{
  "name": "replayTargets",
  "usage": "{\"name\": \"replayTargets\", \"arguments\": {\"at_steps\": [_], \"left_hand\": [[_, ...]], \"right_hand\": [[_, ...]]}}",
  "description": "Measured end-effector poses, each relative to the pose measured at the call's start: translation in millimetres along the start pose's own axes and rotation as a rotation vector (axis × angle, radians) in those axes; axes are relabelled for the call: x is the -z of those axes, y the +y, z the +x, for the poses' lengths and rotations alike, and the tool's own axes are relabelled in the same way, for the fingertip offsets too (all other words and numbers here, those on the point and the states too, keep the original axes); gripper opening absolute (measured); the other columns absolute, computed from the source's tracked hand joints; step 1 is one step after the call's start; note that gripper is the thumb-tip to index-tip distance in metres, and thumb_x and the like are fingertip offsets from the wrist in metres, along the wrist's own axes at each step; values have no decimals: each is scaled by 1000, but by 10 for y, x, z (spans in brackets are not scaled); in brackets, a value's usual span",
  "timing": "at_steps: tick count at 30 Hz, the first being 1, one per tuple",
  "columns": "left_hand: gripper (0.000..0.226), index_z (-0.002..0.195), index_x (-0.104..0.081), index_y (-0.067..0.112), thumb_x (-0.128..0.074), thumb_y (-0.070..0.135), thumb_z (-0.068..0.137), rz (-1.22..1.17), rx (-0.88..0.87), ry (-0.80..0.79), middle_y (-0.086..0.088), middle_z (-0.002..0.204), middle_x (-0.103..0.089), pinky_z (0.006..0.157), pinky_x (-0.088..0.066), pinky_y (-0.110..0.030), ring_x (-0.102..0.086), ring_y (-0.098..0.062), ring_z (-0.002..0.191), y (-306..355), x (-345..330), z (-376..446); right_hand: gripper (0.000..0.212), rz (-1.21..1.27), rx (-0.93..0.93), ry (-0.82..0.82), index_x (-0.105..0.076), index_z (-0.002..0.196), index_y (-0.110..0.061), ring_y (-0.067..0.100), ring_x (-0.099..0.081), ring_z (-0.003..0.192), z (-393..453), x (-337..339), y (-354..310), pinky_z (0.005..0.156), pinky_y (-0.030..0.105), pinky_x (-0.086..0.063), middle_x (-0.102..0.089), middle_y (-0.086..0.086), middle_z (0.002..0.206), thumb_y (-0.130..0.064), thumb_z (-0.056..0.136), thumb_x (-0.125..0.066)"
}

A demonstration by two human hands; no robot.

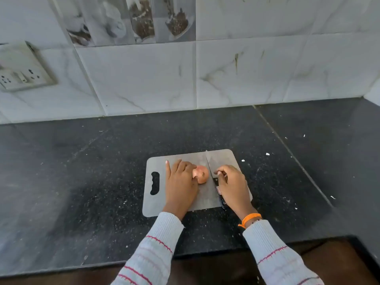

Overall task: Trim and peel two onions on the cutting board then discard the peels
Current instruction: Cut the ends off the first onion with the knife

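The right hand (233,185) has its grip closed round the dark handle of a knife (211,168), index finger laid forward along the top of the blade. The blade points away from the person and stands just to the right of the onion (202,174), its edge at or touching the onion's right end; whether it has entered the skin cannot be told. The left hand (181,182) grips the onion from the left, fingers curled over its left side, while the little finger sticks out straight over the board. Only 1 onion shows. It lies on its side near the middle of the board (156,206), pinkish-brown skin on.

The board is grey, with a cut-out handle hole at its left end, and lies on the black speckled tabletop (92,182). Both wrists rest over the board's near edge. An orange band (249,219) circles the right wrist, above a pale ribbed sleeve (273,254) with thin red stripes. Small white flecks dot the tabletop to the right of the board. Behind, a marbled tile wall (246,68) carries a socket plate (22,68) at the far left.
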State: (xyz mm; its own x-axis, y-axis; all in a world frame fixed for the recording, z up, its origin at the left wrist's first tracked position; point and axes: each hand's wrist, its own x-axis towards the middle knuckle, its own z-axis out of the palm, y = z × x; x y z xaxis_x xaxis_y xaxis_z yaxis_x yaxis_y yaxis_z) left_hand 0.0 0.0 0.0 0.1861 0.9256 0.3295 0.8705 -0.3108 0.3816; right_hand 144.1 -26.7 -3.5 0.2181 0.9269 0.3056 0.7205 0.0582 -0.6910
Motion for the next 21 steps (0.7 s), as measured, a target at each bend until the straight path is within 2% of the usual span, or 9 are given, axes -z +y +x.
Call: {"name": "replayTargets", "arguments": {"at_steps": [5, 9, 11, 14, 17, 19, 21], "left_hand": [[36, 126, -54, 19, -50, 15, 91, 45, -2, -55, 3, 134, -53, 107, 22, -34, -20, -21, 142, 22, -75, 13], [38, 124, -54, 23, -57, 12, 87, 26, -32, -45, 5, 129, -57, 105, 28, -28, -26, -17, 140, 61, -98, 37], [38, 120, -55, 21, -58, 7, 85, -15, -43, -36, 4, 126, -58, 107, 25, -26, -32, -16, 138, 69, -131, 53], [39, 117, -55, 18, -57, 0, 81, -84, -43, -47, 0, 124, -58, 112, 13, -27, -40, -18, 132, 69, -186, 86], [40, 115, -57, 14, -59, -2, 78, -196, -28, -78, -2, 120, -59, 115, -10, -30, -52, -21, 115, 100, -232, 119], [42, 115, -58, 13, -60, -4, 77, -277, -14, -107, -2, 122, -57, 102, -33, -29, -54, -22, 110, 119, -245, 131], [43, 117, -58, 12, -60, -5, 77, -316, -14, -137, -3, 125, -55, 87, -38, -24, -55, -22, 108, 122, -261, 145]], "right_hand": [[9, -100, -186, -123, -64, 94, -12, 20, -59, 81, -27, -30, 160, 67, 29, -45, -65, 3, 91, -15, 88, -59], [22, -148, -237, -169, -60, 99, -16, 20, -59, 85, -39, -69, 173, 71, 32, -49, -62, 0, 92, -27, 83, -68], [28, -192, -252, -169, -58, 101, -16, 22, -60, 88, -19, -77, 155, 72, 34, -50, -62, 1, 96, -30, 80, -71], [33, -234, -266, -184, -57, 104, -15, 25, -61, 93, 26, -74, 119, 73, 34, -50, -63, 3, 99, -30, 79, -72], [22, -233, -295, -208, -61, 93, -13, 26, -62, 86, 56, -61, 108, 67, 31, -48, -66, 6, 92, -25, 77, -70], [17, -219, -310, -198, -64, 84, -11, 25, -62, 79, 68, -19, 104, 63, 29, -46, -66, 5, 82, -25, 74, -70], [20, -168, -336, -181, -65, 78, -9, 24, -60, 72, 74, 32, 113, 61, 28, -43, -65, 5, 75, -28, 74, -71]]}}
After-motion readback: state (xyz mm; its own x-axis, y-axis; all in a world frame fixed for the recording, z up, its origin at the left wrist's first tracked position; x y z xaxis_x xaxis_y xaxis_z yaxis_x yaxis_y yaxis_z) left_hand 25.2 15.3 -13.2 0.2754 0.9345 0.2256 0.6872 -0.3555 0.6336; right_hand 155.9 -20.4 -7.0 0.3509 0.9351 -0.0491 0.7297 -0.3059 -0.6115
